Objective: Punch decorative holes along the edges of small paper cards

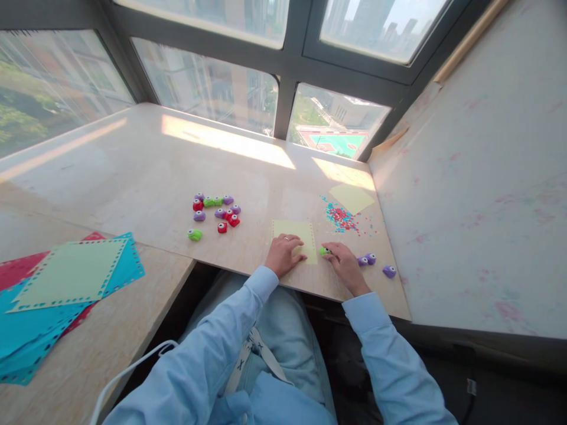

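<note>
A pale yellow sheet of paper (290, 229) with punched holes along its edges lies on the sill in front of me. My left hand (286, 254) rests on it, fingers and thumb apart, with a ring on one finger. Just right of the sheet, my right hand (344, 264) is closed around a small green craft punch (325, 251), which sits close to the paper's right edge; whether they touch I cannot tell. Beside the right hand stand purple craft punches (371, 258), one partly covered by the fingers, and another purple punch (390, 271) farther right.
Several red, green and purple punches (222, 228) are grouped to the left. Red and blue paper bits (341, 219) lie scattered by another yellow sheet (352, 199). Punched coloured sheets (71, 274) are stacked at far left. Windows border the sill behind, a patterned wall (478, 195) on the right.
</note>
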A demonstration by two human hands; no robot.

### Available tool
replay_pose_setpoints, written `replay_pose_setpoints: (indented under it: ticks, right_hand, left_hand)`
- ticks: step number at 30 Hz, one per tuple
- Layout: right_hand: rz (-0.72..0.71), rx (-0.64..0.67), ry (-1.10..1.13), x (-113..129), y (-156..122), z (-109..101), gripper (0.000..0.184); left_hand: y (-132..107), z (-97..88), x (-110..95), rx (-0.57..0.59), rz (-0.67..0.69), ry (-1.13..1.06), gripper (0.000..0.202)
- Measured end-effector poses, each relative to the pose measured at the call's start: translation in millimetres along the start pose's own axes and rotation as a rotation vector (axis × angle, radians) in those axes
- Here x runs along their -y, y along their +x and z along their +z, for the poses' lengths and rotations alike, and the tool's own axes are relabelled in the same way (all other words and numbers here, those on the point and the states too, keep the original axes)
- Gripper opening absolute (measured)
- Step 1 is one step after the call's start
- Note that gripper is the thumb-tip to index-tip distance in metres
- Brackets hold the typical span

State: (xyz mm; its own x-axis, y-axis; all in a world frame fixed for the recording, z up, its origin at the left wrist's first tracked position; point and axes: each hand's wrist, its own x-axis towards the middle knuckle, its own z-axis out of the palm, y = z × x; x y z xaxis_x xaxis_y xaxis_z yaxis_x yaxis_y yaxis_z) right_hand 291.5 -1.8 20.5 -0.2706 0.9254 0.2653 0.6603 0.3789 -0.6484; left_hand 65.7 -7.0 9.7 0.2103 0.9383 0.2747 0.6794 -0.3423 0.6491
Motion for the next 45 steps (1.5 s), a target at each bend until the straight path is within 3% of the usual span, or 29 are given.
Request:
replay_pose_setpoints:
  ticks: [19, 37, 45]
  right_hand:
    - [-0.025, -0.092, 0.071, -4.7, 8.1, 16.3, 0.029]
    - [-0.009, -0.058, 0.145, -6.4, 9.4, 15.9, 0.028]
    - [0.075, -0.027, 0.182, -8.4, 9.6, 14.1, 0.034]
  left_hand:
    - [-1.1, 1.1, 1.9, -0.023, 0.039, 0.017, 0.026]
    - [-2.5, 0.8, 1.4, -0.008, 0.036, 0.029, 0.028]
    - [-6.5, -1.3, -1.7, 0.020, 0.067, 0.097, 0.028]
